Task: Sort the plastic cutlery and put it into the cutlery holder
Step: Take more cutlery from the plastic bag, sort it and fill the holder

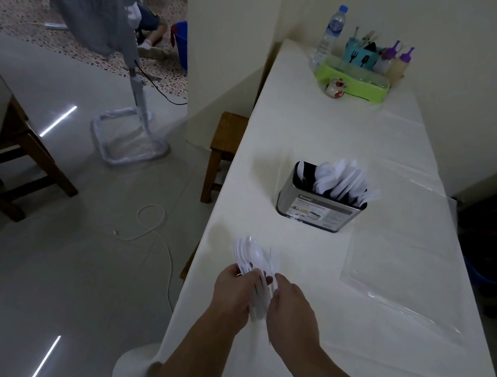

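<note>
My left hand [234,296] grips a bundle of white plastic cutlery [254,258], spoon and fork heads fanning upward above the table's near left edge. My right hand [289,310] pinches the handles of that bundle from the right. Farther along the white table [347,138] stands the metal cutlery holder [319,209] with a paper label, holding several white plastic pieces that lean to the right. Both hands are about a hand's length short of the holder.
A clear plastic tray [404,280] lies flat on the table at the right. At the far end sit a green tray [355,85], a water bottle [329,33] and purple-capped bottles. A wooden stool [227,149], standing fan [123,77] and cable are on the floor left.
</note>
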A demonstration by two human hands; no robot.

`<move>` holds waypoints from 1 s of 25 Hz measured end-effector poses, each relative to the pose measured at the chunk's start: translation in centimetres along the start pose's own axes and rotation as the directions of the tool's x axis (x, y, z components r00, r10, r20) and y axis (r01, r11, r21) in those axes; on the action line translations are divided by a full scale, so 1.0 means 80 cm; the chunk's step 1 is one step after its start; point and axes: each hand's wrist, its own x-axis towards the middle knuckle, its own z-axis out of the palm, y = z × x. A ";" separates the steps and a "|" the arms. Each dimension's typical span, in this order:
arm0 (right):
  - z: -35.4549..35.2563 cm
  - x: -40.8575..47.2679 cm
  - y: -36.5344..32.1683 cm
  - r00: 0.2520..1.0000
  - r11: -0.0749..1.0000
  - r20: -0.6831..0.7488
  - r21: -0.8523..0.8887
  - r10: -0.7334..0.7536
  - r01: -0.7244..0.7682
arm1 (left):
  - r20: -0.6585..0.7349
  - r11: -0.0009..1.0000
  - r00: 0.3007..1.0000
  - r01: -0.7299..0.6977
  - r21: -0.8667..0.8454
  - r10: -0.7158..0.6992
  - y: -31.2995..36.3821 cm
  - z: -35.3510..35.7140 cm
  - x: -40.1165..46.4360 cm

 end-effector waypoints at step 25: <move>-0.020 0.002 0.019 0.970 0.913 0.140 -0.334 -0.199 0.235 | 0.195 0.880 0.978 -0.152 0.450 0.070 0.003 0.024 -0.007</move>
